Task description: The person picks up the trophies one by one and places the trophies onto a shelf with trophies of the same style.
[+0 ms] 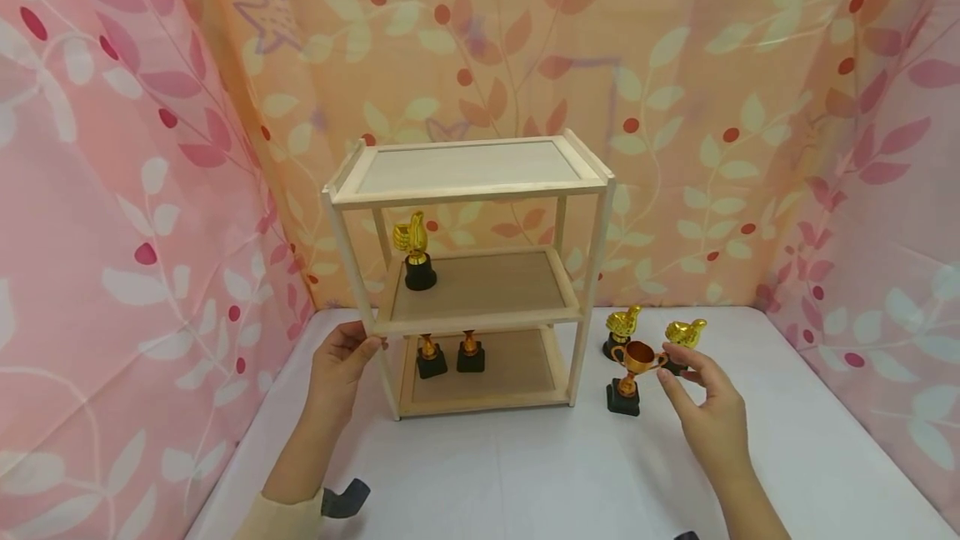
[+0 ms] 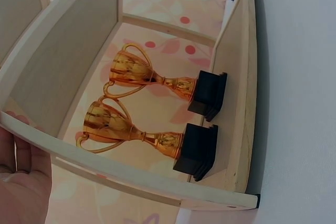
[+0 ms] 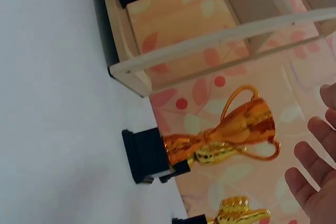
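Note:
At the left front post of a pale wooden three-tier shelf (image 1: pixel 465 325), my left hand (image 1: pixel 339 369) grips the post between thumb and fingers. Beside the shelf, my right hand (image 1: pixel 708 407) is spread near the right handle of a gold trophy cup (image 3: pixel 247 124) on a black base; the right wrist view shows a gap between fingers and cup. The cup stands upright on the table. Two similar cups, a left one (image 2: pixel 107 124) and a right one (image 2: pixel 131 72), stand on the bottom tier. A gold thumbs-up trophy (image 1: pixel 417 252) stands at the left of the middle tier.
Behind the cup on the white table (image 1: pixel 525 473) stand two more thumbs-up trophies, one left (image 1: pixel 621 325) and one right (image 1: pixel 684 333). Floral curtains (image 1: pixel 675 107) enclose the back and both sides. A dark strap piece (image 1: pixel 347 498) shows at my left wrist.

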The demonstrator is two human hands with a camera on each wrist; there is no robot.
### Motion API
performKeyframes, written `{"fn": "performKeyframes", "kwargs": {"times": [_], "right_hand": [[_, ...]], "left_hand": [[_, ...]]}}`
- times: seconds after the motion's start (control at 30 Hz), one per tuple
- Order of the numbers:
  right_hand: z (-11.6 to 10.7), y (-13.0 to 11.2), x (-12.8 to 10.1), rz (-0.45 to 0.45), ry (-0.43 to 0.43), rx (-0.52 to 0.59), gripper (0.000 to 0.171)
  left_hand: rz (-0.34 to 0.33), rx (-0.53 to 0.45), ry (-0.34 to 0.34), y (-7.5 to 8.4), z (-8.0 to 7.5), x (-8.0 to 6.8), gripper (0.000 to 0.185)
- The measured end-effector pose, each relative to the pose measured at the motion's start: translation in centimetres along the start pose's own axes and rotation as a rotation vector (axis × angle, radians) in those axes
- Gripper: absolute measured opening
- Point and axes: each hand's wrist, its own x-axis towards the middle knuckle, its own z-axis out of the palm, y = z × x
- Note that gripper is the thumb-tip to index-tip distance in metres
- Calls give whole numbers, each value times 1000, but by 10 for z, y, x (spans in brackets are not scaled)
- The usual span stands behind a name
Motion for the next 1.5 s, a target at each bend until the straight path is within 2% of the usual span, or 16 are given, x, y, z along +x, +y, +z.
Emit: {"fn": "performKeyframes", "kwargs": {"times": [0.17, 0.47, 0.8, 1.2, 1.5], "right_hand": [[0, 13, 1, 49, 7, -2, 42], [0, 28, 2, 126, -72, 60, 53], [8, 44, -1, 194, -207, 9, 68], [17, 61, -6, 249, -371, 9, 72], [26, 76, -10, 278, -442, 37, 75]], "left_hand": [[1, -6, -3, 0, 0, 0, 18], [1, -11, -3, -1, -1, 1, 18], [24, -39, -4, -3, -2, 0, 17], [18, -28, -8, -1, -1, 1, 18], [9, -17, -10, -1, -2, 1, 17]]}}
